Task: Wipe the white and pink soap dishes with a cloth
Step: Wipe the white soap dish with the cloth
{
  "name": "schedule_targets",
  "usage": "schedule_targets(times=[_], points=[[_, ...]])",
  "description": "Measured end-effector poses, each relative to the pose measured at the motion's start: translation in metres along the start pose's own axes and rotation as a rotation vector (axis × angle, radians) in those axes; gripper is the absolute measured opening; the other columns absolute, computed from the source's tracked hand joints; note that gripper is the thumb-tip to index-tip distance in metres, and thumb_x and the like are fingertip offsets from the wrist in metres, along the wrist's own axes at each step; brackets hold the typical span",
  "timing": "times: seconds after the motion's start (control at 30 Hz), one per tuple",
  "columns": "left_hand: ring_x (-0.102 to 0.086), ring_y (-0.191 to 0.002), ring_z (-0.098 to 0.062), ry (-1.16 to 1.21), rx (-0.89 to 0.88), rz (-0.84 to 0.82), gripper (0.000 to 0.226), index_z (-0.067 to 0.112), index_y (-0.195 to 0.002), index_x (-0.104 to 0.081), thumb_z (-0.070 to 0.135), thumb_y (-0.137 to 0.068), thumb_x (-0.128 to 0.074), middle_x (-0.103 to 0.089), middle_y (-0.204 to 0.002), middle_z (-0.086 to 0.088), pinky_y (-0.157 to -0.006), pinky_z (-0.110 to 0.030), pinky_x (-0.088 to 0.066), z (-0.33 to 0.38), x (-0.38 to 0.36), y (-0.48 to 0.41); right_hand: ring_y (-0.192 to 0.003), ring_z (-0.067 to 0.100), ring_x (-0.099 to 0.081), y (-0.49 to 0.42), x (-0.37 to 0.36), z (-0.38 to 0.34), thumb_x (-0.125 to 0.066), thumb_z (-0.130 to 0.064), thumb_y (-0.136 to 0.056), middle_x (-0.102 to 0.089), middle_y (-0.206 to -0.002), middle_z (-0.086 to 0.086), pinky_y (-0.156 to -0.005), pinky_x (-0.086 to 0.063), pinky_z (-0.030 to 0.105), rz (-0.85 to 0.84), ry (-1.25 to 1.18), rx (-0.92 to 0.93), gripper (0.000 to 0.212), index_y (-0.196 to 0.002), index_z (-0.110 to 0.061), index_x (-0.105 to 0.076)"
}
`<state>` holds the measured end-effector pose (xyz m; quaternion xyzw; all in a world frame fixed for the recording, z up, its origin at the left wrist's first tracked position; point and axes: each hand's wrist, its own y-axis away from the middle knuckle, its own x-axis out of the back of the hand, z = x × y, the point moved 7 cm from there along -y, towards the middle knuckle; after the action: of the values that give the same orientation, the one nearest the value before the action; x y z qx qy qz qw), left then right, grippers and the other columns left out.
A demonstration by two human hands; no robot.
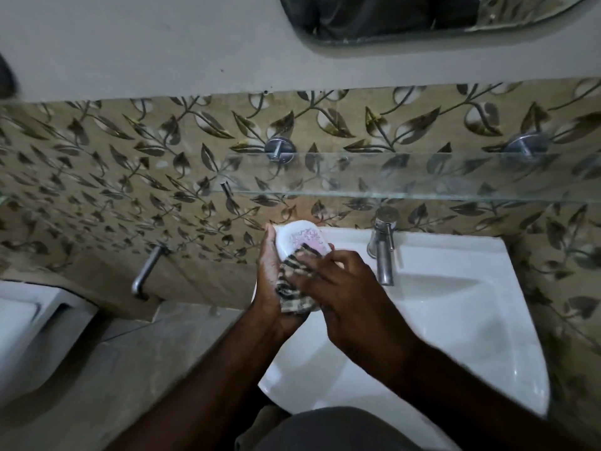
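A white oval soap dish [297, 237] with a pink patterned inside is held tilted over the left rim of the sink, its open side facing me. My left hand [268, 281] grips it from the left and beneath. My right hand [338, 288] presses a striped brown and beige cloth [294, 284] against the dish's lower part. The cloth hangs down between both hands and hides the dish's bottom end.
A white sink [455, 320] lies below the hands, with a chrome faucet [383, 252] at its back. A glass shelf [406, 177] runs along the leaf-patterned tile wall above. A chrome wall tap [146, 271] and a white toilet [29, 320] are at the left. A mirror [406, 17] hangs above.
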<state>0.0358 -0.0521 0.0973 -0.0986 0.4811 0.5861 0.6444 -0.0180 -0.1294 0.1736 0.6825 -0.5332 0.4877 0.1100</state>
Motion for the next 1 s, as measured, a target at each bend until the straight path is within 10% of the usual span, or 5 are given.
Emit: schedule_targets(times=[0.23, 0.47, 0.6, 0.73, 1.0], points=[[-0.066, -0.106, -0.026, -0.005, -0.096, -0.120, 0.061, 0.009, -0.109, -0.071, 0.059, -0.088, -0.044, -0.069, -0.114, -0.012, -0.102, -0.038, -0.045, -0.006, -0.016, -0.001, -0.125, 0.029, -0.047, -0.023, 0.010, 0.045, -0.047, 0.008, -0.073, -0.053, -0.143, 0.002, -0.109, -0.033, 0.031, 0.087, -0.184, -0.272, 0.066, -0.132, -0.018, -0.060], [-0.058, -0.104, -0.031, -0.126, -0.067, -0.093, 0.076, 0.012, -0.125, -0.060, 0.066, -0.072, -0.056, -0.061, -0.114, -0.014, -0.098, -0.044, -0.043, 0.001, -0.008, -0.002, -0.126, 0.022, -0.051, 0.019, 0.010, 0.039, -0.048, 0.001, -0.078, -0.051, -0.141, -0.004, -0.109, -0.038, 0.034, 0.169, -0.386, -0.297, 0.056, -0.130, -0.017, -0.060], [-0.070, -0.086, -0.016, -0.250, -0.141, -0.149, 0.028, 0.025, -0.085, -0.078, 0.048, -0.075, -0.066, -0.074, -0.091, 0.001, -0.077, -0.031, -0.057, 0.000, -0.019, -0.003, -0.127, 0.012, -0.050, -0.003, 0.024, 0.047, -0.047, -0.002, -0.074, -0.056, -0.139, -0.001, -0.111, -0.033, 0.023, 0.212, -0.353, -0.306, 0.062, -0.132, -0.017, -0.059], [-0.071, -0.089, -0.025, -0.218, -0.080, -0.153, 0.052, 0.016, -0.098, -0.077, 0.056, -0.070, -0.060, -0.073, -0.101, -0.011, -0.079, -0.036, -0.058, -0.005, -0.022, -0.004, -0.100, 0.008, -0.066, -0.014, 0.014, 0.069, -0.049, -0.003, -0.090, -0.070, -0.114, -0.009, -0.080, -0.050, 0.014, 0.176, -0.561, -0.481, 0.049, -0.131, -0.028, -0.059], [-0.064, -0.083, -0.028, -0.042, -0.104, 0.034, 0.055, 0.010, -0.090, -0.072, 0.059, -0.072, -0.054, -0.064, -0.091, -0.011, -0.080, -0.036, -0.051, -0.004, -0.008, -0.012, -0.080, 0.015, -0.063, 0.020, -0.019, 0.067, -0.047, -0.001, -0.094, -0.071, -0.098, -0.007, -0.081, -0.056, 0.041, 0.043, -0.579, -0.606, 0.045, -0.126, -0.027, -0.062]])
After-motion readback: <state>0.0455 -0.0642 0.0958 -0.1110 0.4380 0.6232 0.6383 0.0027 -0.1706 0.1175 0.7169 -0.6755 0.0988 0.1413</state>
